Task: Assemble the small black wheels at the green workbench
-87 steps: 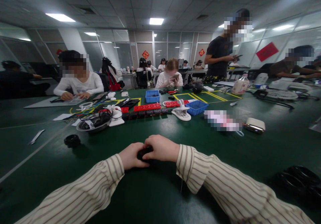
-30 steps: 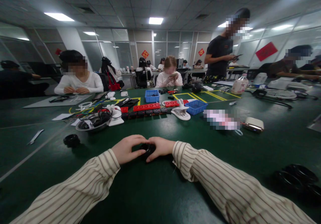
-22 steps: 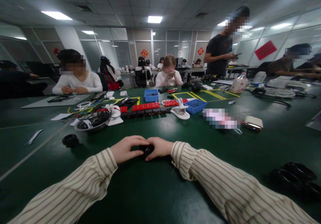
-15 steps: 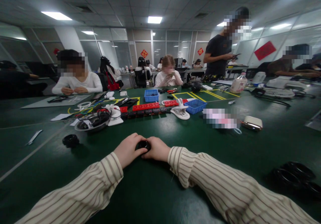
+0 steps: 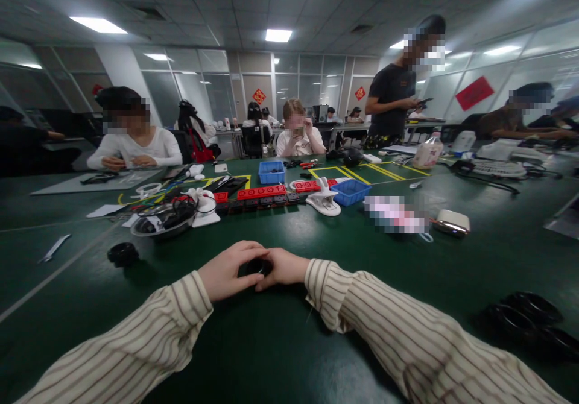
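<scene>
Green table point(image 5: 271, 344), both hands gripping small black part point(image 5: 259, 266), metal bowl point(image 5: 161, 220) beyond

A small black round part point(image 5: 259, 266) is sitting low on the green table point(image 5: 280, 344), right in front of the person and near the table's middle. It is lying squeezed between the left hand point(image 5: 228, 270) and the right hand point(image 5: 284, 268), whose fingers are curling over it from both sides, so only a dark, slightly glossy, rounded patch is showing in the gap. Its finer shape is too hidden to tell.
</scene>
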`<control>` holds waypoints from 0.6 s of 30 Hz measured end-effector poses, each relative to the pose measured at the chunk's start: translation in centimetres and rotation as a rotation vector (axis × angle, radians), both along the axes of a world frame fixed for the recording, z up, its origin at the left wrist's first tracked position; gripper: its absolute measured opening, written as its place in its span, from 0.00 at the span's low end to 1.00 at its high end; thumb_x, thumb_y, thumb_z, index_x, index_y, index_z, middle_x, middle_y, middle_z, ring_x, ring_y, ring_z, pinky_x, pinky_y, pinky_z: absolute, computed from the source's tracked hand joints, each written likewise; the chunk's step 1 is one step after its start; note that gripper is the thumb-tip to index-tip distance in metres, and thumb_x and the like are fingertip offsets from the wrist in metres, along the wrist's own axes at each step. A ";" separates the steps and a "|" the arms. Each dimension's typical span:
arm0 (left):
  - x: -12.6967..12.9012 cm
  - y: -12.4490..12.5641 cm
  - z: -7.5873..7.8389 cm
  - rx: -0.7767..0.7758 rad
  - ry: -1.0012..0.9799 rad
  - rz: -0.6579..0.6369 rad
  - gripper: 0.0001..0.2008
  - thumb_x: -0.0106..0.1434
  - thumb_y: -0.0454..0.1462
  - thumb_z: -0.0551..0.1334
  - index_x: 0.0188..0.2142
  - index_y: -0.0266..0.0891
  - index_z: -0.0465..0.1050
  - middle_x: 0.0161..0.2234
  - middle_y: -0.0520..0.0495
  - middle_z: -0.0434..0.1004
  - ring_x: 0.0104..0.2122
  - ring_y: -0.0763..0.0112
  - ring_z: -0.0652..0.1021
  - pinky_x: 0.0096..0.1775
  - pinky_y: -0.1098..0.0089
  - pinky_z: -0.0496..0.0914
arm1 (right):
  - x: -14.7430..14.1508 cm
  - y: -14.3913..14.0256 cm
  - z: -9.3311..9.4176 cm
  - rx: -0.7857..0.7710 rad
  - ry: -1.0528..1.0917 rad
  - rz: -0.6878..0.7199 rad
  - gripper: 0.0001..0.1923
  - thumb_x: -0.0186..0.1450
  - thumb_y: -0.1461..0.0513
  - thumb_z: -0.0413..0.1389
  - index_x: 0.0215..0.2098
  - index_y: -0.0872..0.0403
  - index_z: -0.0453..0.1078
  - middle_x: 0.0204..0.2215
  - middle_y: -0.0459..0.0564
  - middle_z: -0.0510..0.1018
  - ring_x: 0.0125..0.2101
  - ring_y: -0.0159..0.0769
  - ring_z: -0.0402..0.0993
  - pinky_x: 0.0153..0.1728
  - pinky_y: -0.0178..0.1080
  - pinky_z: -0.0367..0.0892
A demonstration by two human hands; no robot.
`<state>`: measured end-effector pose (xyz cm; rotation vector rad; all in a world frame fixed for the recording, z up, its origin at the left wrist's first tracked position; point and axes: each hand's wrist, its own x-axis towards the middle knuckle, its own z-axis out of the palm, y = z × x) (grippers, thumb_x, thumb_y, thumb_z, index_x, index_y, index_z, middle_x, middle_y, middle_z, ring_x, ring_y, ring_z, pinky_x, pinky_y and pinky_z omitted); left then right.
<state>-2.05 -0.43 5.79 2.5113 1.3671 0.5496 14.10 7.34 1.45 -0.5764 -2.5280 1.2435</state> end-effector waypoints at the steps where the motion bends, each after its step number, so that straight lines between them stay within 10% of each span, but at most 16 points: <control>1: -0.2 0.1 0.1 -0.039 -0.010 -0.036 0.20 0.58 0.35 0.59 0.50 0.40 0.65 0.48 0.45 0.66 0.48 0.63 0.68 0.51 0.64 0.63 | 0.2 0.2 0.2 0.010 -0.035 0.047 0.27 0.48 0.63 0.66 0.45 0.60 0.68 0.38 0.48 0.73 0.39 0.35 0.70 0.41 0.32 0.63; 11: -0.1 -0.1 0.9 -0.114 0.014 -0.031 0.16 0.57 0.33 0.60 0.46 0.41 0.69 0.43 0.48 0.70 0.43 0.67 0.71 0.47 0.68 0.66 | 0.6 0.6 1.3 0.032 -0.142 0.120 0.23 0.49 0.63 0.66 0.42 0.59 0.69 0.34 0.44 0.72 0.36 0.31 0.69 0.37 0.29 0.62; 18: 2.2 -1.3 0.7 -0.056 0.228 0.358 0.11 0.59 0.35 0.60 0.42 0.36 0.72 0.35 0.44 0.71 0.37 0.63 0.73 0.40 0.65 0.68 | -0.2 -1.2 0.7 0.192 -0.110 -0.210 0.21 0.47 0.58 0.66 0.36 0.59 0.70 0.30 0.47 0.72 0.31 0.31 0.68 0.28 0.28 0.58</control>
